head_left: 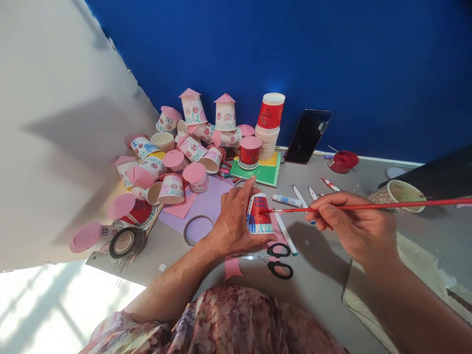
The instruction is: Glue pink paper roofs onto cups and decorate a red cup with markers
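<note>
My left hand (233,219) is closed around a paper cup (261,223) lying on its side, its mouth end hidden by the hand. Red paint covers part of the cup, with a blue window and blue and green strokes drawn on it. Between the fingers and thumb of my right hand (352,223) is a long red paintbrush (368,206). Its tip touches the red area of the cup. Just below the cup lie scissors with black handles (280,265), and a capped marker (285,234) rests to its right.
Decorated cups with pink paper roofs (191,147) are heaped at the back left. A cup stack (271,123) and a phone (309,136) stand against the blue wall. A tape roll (127,242) sits left; a patterned cup (403,194) and red paint pot (342,162) are right.
</note>
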`<state>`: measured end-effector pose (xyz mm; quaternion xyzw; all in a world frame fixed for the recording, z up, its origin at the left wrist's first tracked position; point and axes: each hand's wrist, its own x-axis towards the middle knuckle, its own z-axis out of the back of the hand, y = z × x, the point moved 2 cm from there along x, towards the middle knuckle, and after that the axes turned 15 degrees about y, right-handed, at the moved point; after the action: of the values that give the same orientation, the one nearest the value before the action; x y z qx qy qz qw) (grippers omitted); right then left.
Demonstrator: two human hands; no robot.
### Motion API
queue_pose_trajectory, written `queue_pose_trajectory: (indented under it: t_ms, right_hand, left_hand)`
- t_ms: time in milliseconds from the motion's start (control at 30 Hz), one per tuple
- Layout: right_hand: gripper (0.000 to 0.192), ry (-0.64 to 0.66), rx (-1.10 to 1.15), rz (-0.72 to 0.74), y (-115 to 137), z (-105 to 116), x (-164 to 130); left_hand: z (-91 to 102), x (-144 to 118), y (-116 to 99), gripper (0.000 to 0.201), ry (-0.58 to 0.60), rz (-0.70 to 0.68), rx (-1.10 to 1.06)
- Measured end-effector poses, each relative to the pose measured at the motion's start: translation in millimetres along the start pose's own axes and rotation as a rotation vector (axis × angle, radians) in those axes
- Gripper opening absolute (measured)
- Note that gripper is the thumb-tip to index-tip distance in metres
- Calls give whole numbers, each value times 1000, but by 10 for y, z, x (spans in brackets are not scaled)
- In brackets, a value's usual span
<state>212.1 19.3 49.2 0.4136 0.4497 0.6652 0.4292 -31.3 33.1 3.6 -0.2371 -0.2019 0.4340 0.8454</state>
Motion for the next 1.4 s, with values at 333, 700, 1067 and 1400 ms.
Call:
queue_pose_trajectory:
  t_ms: [333, 700, 1067, 1400]
  right_hand:
    - [28, -68, 47, -13, 20, 47, -14]
    - [23, -52, 83, 22, 4, 49, 10]
    - [25, -31, -38, 43, 22, 21, -32]
    - [31, -44, 0, 9, 72, 28, -2]
  left_hand:
    - [15, 4, 20, 143, -74, -47, -23]
    - [-20, -5, 17, 142, -59, -65, 5]
    - [-24, -6, -10, 138, -15, -60, 23]
    - [-10, -2, 2, 136, -44, -75, -13]
